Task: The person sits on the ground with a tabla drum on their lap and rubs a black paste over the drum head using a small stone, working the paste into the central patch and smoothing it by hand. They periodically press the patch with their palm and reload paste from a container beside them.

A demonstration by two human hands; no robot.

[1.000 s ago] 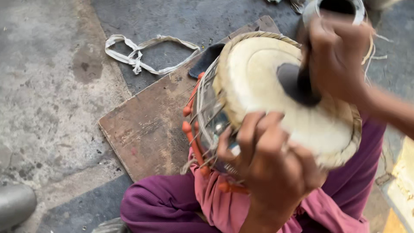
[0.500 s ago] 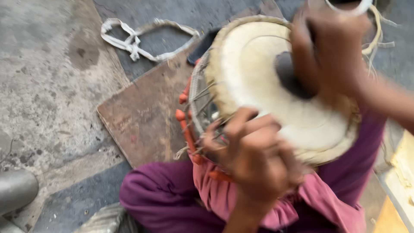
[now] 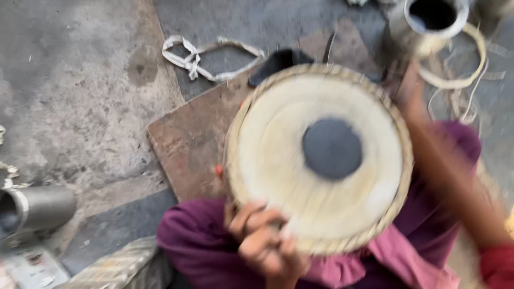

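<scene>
Drum braced on lap, head tilted up toward camera.

Nearest, I see the left hand (image 3: 265, 243) with fingers curled over the drum (image 3: 321, 160) at its lower rim, over purple cloth. Right hand (image 3: 409, 93) blurs at the far rim; I cannot tell its grip. Beyond: brown board (image 3: 187, 144), strap loop (image 3: 209, 56), metal cylinder (image 3: 428, 21). Judgement: keep the near grip firm so the drum does not wobble.

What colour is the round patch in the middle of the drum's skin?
Dark grey to black, on the drum's cream skin; the round patch shows best in the head view.
</scene>
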